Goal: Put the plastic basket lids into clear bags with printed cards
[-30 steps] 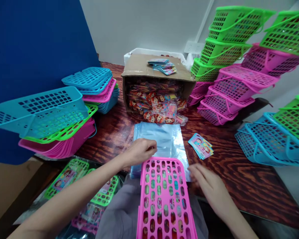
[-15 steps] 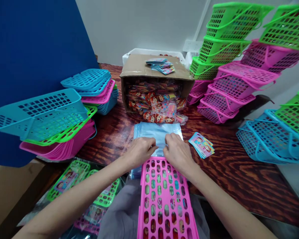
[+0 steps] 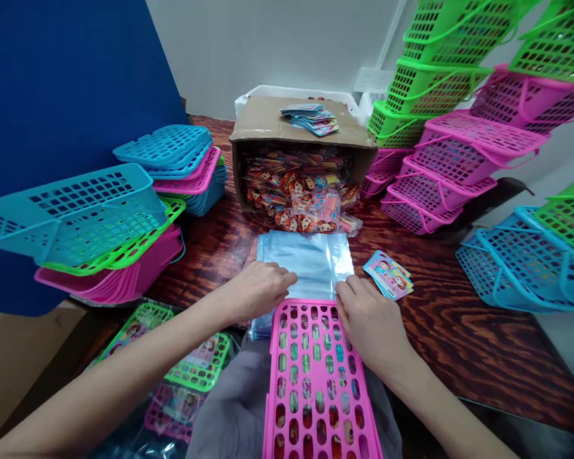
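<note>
A stack of clear plastic bags (image 3: 306, 258) lies at the near edge of the table. A pink basket (image 3: 310, 376) with oval holes rests on my lap, its far end against the bags; colourful packed items show through the holes. My left hand (image 3: 261, 290) is closed, thumb and fingers pinching at the left side of the top bag's near edge. On the other side, the curled fingers of my right hand (image 3: 370, 319) grip the bag edge beside the basket's far right corner. The fingertips are partly hidden.
An open carton (image 3: 258, 121) of wrapped packs stands ahead, with cards on top. Printed cards (image 3: 389, 275) lie right. Stacked green, pink and blue baskets (image 3: 442, 159) rise at right; nested baskets (image 3: 110, 255) stand left. Bagged baskets (image 3: 198, 363) lie low left.
My hands have moved apart, the left one leftward and the right one to the right and slightly down. The view has shifted slightly. The pink basket stays in place.
</note>
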`<action>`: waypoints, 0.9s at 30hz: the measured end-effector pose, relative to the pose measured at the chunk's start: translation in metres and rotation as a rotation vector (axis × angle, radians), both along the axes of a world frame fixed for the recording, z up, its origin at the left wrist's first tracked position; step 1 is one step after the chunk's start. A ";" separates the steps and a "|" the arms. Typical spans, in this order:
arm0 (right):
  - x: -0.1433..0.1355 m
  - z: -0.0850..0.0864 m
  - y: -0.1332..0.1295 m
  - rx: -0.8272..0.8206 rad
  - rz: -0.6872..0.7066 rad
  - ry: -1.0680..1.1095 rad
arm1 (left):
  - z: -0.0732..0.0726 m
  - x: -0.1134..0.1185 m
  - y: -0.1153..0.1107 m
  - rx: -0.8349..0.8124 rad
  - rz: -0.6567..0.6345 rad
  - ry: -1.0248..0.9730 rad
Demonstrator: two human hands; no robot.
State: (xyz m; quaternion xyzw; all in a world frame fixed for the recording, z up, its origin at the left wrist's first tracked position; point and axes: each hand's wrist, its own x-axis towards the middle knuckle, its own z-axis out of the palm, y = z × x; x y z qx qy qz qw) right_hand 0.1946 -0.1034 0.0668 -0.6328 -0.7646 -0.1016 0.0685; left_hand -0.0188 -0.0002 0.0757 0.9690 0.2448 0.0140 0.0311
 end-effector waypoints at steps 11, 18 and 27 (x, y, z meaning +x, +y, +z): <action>0.011 -0.010 -0.012 0.074 -0.006 0.131 | -0.006 -0.019 -0.026 0.013 0.051 0.027; 0.010 -0.015 -0.032 0.137 0.032 0.183 | -0.012 -0.023 -0.047 0.074 0.084 -0.072; 0.009 -0.020 -0.038 0.077 0.044 0.294 | -0.026 -0.024 -0.056 0.030 0.308 -0.284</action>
